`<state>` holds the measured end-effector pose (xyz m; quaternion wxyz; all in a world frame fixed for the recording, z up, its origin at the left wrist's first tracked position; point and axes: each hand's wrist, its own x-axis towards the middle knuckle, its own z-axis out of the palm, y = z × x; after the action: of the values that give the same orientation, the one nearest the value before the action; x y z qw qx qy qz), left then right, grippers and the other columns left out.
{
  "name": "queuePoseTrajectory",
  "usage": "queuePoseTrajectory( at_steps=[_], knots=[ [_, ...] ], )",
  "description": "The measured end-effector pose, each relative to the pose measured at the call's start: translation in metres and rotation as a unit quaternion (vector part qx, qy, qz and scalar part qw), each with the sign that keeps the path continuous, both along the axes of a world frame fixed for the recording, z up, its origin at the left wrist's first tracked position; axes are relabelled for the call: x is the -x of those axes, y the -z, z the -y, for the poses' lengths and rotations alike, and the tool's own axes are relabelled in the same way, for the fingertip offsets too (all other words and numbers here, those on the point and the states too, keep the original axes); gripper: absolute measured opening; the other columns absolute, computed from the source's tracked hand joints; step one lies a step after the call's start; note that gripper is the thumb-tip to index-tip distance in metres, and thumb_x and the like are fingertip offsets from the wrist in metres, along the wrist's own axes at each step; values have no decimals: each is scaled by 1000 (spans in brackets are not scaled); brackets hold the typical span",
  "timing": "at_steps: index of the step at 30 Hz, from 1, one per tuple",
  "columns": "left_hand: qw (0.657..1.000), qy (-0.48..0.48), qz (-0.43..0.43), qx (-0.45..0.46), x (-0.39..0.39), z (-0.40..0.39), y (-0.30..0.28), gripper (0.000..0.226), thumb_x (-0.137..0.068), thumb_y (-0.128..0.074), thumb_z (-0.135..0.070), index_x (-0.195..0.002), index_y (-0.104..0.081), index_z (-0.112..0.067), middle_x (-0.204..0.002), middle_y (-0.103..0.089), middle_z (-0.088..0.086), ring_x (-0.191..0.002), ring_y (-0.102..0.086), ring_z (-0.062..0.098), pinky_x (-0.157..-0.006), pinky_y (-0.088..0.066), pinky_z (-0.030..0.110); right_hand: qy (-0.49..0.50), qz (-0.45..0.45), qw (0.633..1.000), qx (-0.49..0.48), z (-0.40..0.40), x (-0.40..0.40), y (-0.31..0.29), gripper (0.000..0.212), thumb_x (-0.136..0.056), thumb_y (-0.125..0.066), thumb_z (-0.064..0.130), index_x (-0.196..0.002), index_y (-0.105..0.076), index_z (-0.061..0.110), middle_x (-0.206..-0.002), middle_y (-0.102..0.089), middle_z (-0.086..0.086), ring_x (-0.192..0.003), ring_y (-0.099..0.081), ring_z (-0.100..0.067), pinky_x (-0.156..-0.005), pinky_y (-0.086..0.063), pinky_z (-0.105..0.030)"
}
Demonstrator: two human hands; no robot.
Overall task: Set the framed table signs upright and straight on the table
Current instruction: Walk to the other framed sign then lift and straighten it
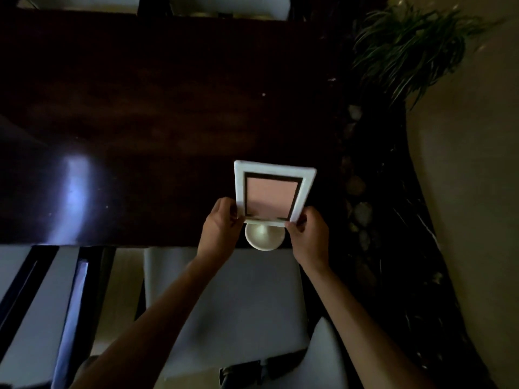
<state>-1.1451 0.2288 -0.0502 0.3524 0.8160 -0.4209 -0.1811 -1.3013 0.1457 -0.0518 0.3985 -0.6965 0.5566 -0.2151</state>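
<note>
A white framed table sign (271,192) with a pink card and dark inner border stands on a round white base (264,237) near the front edge of the dark wooden table (157,108). Its top leans away from me and it is turned slightly clockwise. My left hand (220,224) grips the frame's lower left corner. On the opposite side my right hand (309,234) pinches the lower right corner. Only this one sign is in view.
A white-cushioned chair (230,304) sits under my arms, and another dark-framed chair (42,304) is at the left. More chairs (230,4) stand beyond the table's far edge. A planter with green leaves (407,49) and pebbles (359,197) runs along the table's right side.
</note>
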Motion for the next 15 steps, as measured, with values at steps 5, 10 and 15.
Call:
queuePoseTrajectory(
  at_steps=[5,10,15],
  knots=[
    [1000,17,6,-2,4,-4,10,24,-82,-63,-9,-100,-48,-3,-98,-57,18,-79,-63,39,-62,-55,53,-7,-4,1000,27,-3,-1,9,19,-82,-67,9,-98,-58,4,-93,-58,-7,-76,-54,-15,-58,-34,-14],
    [1000,13,25,3,6,1,9,22,-84,-60,-7,-103,-49,-2,-100,-57,20,-77,-62,40,-59,-54,53,-13,-9,999,52,0,-3,16,21,-84,-65,10,-102,-56,3,-101,-60,-12,-82,-61,-22,-64,-41,-21],
    [997,-69,26,2,27,-19,20,28,-83,-62,-16,-108,-52,-9,-103,-60,15,-89,-62,31,-66,-56,45,36,9,999,30,-21,4,24,49,-80,-72,20,-122,-50,8,-110,-62,-4,-90,-60,-14,-70,-45,-13]
  ],
)
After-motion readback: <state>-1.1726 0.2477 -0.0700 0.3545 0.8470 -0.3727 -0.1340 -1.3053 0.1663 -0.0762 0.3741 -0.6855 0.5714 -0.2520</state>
